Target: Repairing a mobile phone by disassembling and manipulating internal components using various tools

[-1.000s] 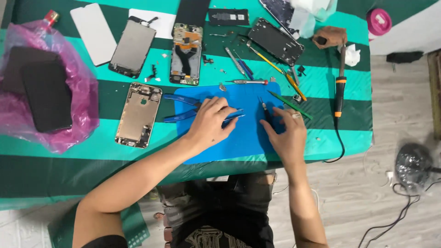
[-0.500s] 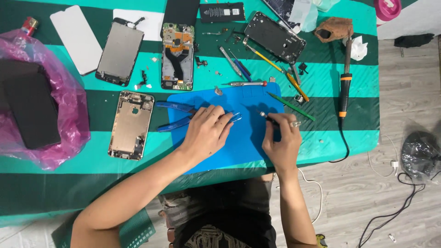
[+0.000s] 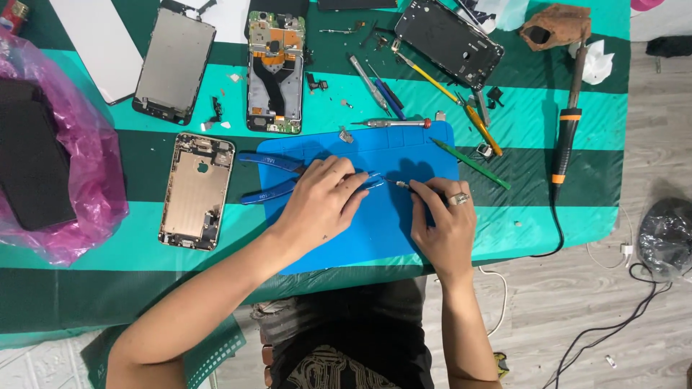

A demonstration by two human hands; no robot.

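Both hands rest on a blue work mat (image 3: 375, 238) near the table's front edge. My left hand (image 3: 322, 203) grips blue-handled pliers (image 3: 268, 177), their tip pointing right toward a tiny metal part (image 3: 402, 185). My right hand (image 3: 445, 220), a ring on one finger, pinches that small part at its fingertips. The pliers' tip and the part nearly touch above the mat's middle.
An opened gold phone shell (image 3: 196, 191) lies left of the mat. Behind are a phone frame with circuit board (image 3: 274, 72), a screen panel (image 3: 174, 66), a black phone back (image 3: 447, 40), screwdrivers (image 3: 398, 124), a soldering iron (image 3: 566, 137) and a pink plastic bag (image 3: 68, 151).
The pliers' tip and my right fingertips have drawn closer together over the mat. The view has shifted so the table appears nearer.
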